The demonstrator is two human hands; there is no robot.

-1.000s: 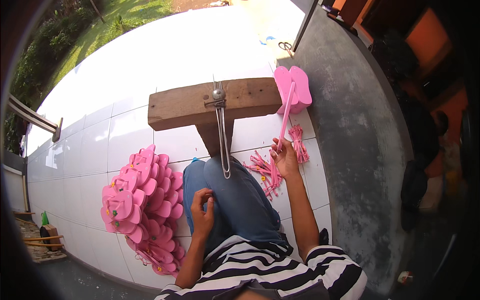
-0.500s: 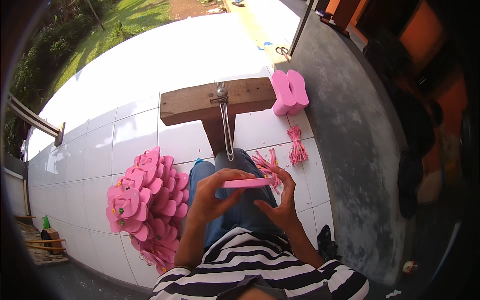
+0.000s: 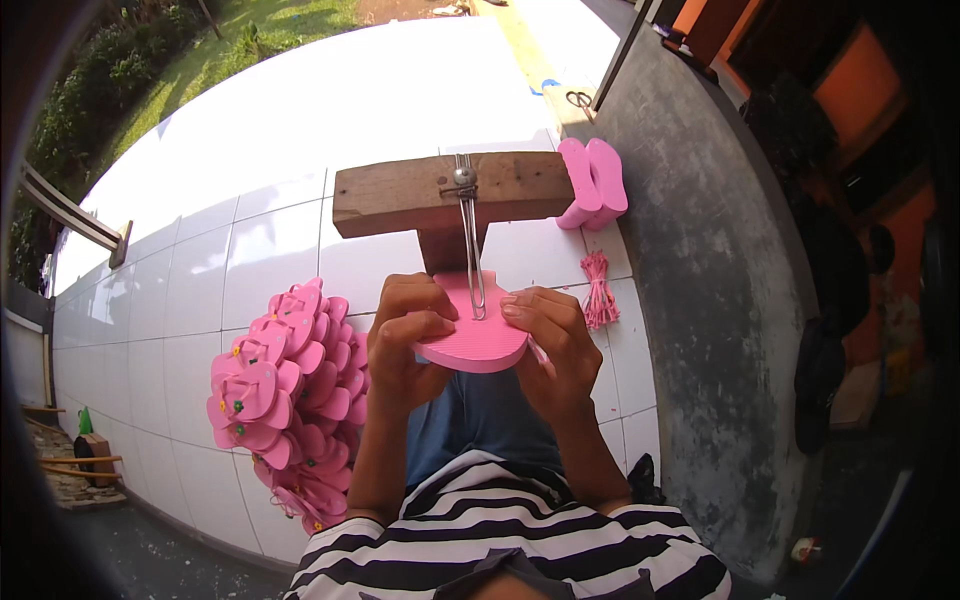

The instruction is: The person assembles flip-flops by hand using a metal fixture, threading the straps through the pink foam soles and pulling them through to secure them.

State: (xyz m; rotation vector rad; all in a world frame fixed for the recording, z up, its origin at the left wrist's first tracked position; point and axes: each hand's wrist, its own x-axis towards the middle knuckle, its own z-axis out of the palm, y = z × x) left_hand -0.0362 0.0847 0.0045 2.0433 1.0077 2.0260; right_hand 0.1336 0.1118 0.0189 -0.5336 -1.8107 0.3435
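Between my two hands is a pink flip-flop sole point(image 3: 468, 345), its ribbed face turned up and its rounded end toward me. My left hand point(image 3: 408, 335) grips the left edge, fingers bent over the top. On the opposite edge my right hand point(image 3: 556, 345) is closed the same way, and a bit of pink strap shows beside its fingers. A long metal wire hook point(image 3: 472, 250) hangs from a wooden T-shaped stand point(image 3: 400, 195). Its looped lower end lies over the sole's upper face; whether it passes into the sole, I cannot tell.
A heap of pink flip-flops point(image 3: 290, 390) with small flower trims lies to my left. Far right, stacked pink soles point(image 3: 590, 185) stand beside a bundle of pink straps point(image 3: 599, 290). Scissors point(image 3: 580, 99) lie farther off. A grey wall point(image 3: 700, 300) borders the right side.
Both hands have moved forward with the sole to the wire hook. The sole has turned from edge-on to ribbed face up, and my right hand has closed on it.
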